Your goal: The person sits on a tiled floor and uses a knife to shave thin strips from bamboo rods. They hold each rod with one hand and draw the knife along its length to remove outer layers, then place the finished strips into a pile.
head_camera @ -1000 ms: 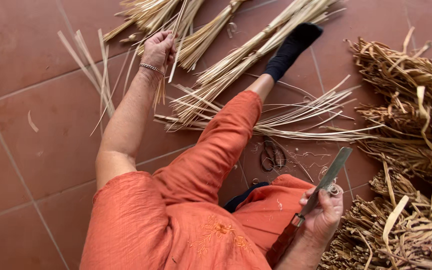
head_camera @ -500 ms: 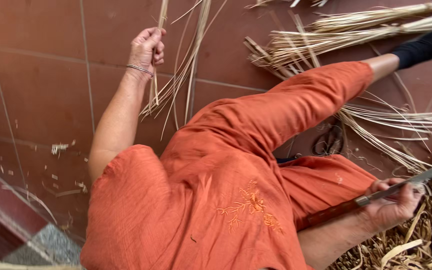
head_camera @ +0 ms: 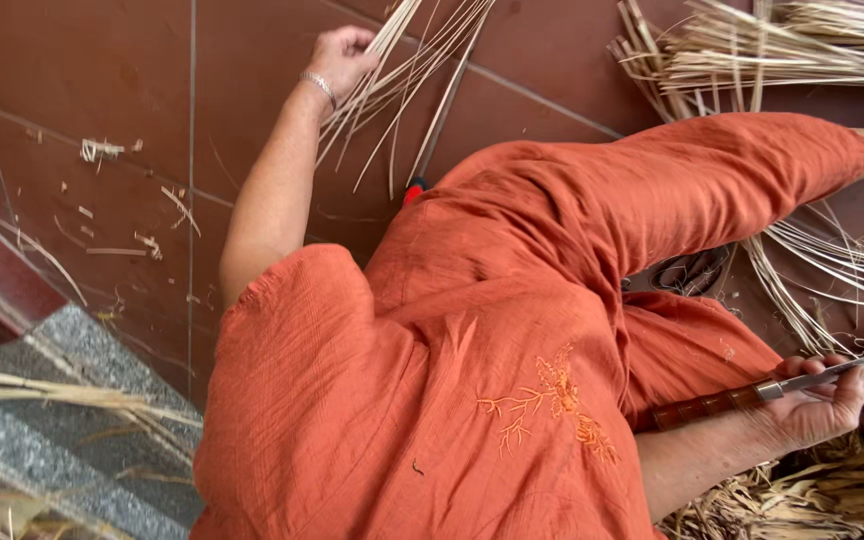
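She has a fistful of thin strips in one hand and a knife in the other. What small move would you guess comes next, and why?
Probably the left hand draws its bundle of pale strips back toward her lap, nearer the knife. The right hand holds that knife low at her side, blade pointing away, while the strips are gripped at arm's length over the tiled floor, so the two are far apart.

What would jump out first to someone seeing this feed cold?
The orange clothing fills the middle of the view. At top centre the left hand grips a fan of pale thin strips over the red tiled floor. At lower right the right hand holds a long knife above a heap of dry husks.
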